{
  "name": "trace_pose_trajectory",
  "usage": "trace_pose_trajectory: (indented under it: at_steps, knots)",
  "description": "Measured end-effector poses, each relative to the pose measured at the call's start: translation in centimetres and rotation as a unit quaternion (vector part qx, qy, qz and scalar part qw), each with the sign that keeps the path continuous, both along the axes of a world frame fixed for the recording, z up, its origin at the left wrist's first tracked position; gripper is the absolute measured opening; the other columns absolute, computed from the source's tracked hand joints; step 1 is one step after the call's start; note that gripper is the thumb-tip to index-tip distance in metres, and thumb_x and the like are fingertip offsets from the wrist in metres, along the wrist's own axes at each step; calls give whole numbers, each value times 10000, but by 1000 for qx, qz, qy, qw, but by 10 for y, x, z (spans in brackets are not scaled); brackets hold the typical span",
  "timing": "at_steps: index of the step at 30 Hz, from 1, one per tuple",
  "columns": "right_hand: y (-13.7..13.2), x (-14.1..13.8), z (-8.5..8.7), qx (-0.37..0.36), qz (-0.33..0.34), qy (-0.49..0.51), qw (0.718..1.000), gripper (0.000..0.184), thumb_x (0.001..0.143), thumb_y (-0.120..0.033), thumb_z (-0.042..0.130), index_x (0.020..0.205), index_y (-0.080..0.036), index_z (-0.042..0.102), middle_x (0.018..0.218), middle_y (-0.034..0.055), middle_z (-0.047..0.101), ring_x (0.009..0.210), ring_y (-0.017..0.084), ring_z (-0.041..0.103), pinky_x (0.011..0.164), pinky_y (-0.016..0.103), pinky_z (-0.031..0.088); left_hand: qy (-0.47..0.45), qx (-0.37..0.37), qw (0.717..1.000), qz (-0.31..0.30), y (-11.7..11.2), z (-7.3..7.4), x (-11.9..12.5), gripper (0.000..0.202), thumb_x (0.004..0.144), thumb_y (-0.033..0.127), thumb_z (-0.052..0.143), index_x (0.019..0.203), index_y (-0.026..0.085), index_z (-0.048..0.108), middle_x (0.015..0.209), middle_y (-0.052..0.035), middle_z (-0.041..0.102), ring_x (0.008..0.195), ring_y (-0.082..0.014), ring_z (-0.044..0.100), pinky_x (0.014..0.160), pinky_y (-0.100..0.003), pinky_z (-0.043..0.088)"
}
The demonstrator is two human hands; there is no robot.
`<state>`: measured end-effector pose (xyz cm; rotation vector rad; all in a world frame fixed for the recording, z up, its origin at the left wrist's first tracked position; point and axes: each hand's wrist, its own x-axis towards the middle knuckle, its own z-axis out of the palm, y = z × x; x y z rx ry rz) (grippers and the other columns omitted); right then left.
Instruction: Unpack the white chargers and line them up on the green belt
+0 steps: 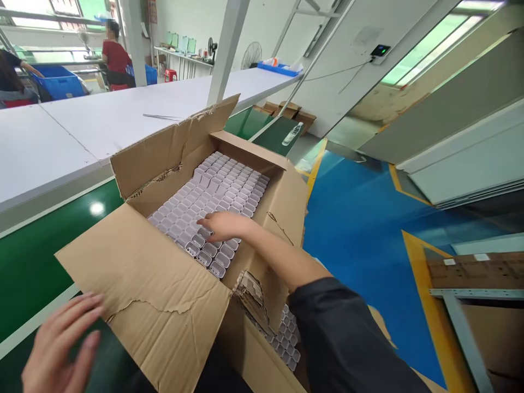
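An open cardboard box (286, 196) sits tilted before me, filled with rows of small white plastic cases (180, 213), rounded and rectangular with hollow tops. My right hand (227, 225) reaches into it from the right. Its thumb and index finger straddle one case near the front rows, apparently gripping it; the other fingers are mostly hidden behind the hand. At lower left, my left hand (61, 344) is open, fingers apart and holding nothing, just beside the box's wide front flap (151, 295). Below the box, more small cases (286, 338) show in a second carton, partly covered by my sleeve.
A white worktop (123, 120) runs behind the box above a green surface (85, 218). A water bottle (292, 134) lies beyond the box. Blue floor with yellow lines spreads rightward, with a carton-loaded rack (462, 295). Two people sit by blue crates (61, 82) at far left.
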<state>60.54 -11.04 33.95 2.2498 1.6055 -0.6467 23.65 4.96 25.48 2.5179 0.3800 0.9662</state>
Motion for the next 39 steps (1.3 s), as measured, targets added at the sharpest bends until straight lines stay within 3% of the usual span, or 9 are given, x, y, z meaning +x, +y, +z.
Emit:
trace_pose_trajectory:
  at_steps: [2, 5, 12, 18, 22, 26, 32, 35, 39]
  knots:
    - [10, 6, -1, 1, -14, -3, 1000, 584, 889, -355, 646, 1423, -164, 507, 1211, 169, 660, 1120, 342, 636, 853, 390, 518, 42, 90, 992, -78, -9, 14, 21, 467, 844, 232, 615, 1289, 376, 601, 1320, -48, 621, 1236, -307, 572, 1083, -518, 433]
    - [11, 13, -5, 15, -37, 4, 999, 679, 907, -451, 620, 1486, -163, 415, 1286, 182, 612, 1127, 350, 630, 858, 403, 517, 93, 140, 981, -95, -22, 0, 43, 600, 889, 225, 590, 1463, 332, 452, 1501, -64, 469, 1370, -301, 457, 1188, -522, 312]
    - [6, 6, -23, 44, -44, 26, 998, 961, 807, -586, 694, 1561, -171, 265, 1459, 209, 455, 1127, 389, 616, 875, 455, 532, 162, 83, 979, -95, -29, -59, 56, 738, 913, 216, 593, 1546, 384, 254, 1630, -62, 218, 1461, -336, 313, 1148, -582, 363]
    - [23, -8, -47, -30, -56, 34, 997, 1155, 688, -652, 742, 1590, -262, 136, 1639, 188, 109, 1224, 471, 538, 921, 583, 502, 147, 56, 983, -93, -26, -70, 60, 744, 900, 178, 597, 1524, 435, 285, 1625, -23, 232, 1455, -348, 322, 1133, -614, 379]
    - [28, -19, -57, -53, -62, 17, 997, 1261, 613, -715, 762, 1591, -281, 95, 1656, 134, -3, 1352, 581, 314, 1016, 710, 354, 138, 47, 985, -92, -27, -72, 63, 771, 872, 174, 620, 1512, 460, 300, 1621, 15, 240, 1432, -372, 354, 1145, -621, 375]
    - [31, -25, -65, -45, -74, 15, 996, 1270, 581, -680, 796, 1588, -263, 144, 1657, 132, 20, 1384, 598, 217, 1061, 748, 230, 129, 42, 987, -90, -29, -71, 66, 798, 870, 150, 622, 1520, 457, 278, 1632, 23, 207, 1442, -361, 339, 1172, -613, 341]
    - [33, -24, -73, -40, -66, -13, 997, 1176, 612, -694, 753, 1567, -219, 258, 1619, 178, 199, 1348, 538, 312, 1059, 667, 267, 139, 50, 984, -102, -30, -70, 63, 774, 889, 129, 613, 1531, 401, 278, 1626, -41, 227, 1476, -326, 281, 1183, -615, 293]
    - [33, -21, -65, -28, -65, -10, 997, 1053, 633, -703, 723, 1496, -187, 412, 1477, 200, 410, 1272, 491, 416, 1045, 623, 300, 136, 62, 983, -106, -29, -67, 62, 747, 893, 153, 620, 1532, 363, 294, 1611, -72, 261, 1470, -333, 289, 1172, -605, 311]
    - [33, -10, -46, 2, -103, 41, 994, 862, 675, -646, 695, 1401, -210, 538, 1362, 170, 491, 1222, 447, 489, 1025, 563, 361, 141, 69, 982, -109, -30, -61, 61, 700, 914, 170, 590, 1531, 323, 299, 1607, -100, 269, 1468, -339, 291, 1166, -601, 318]
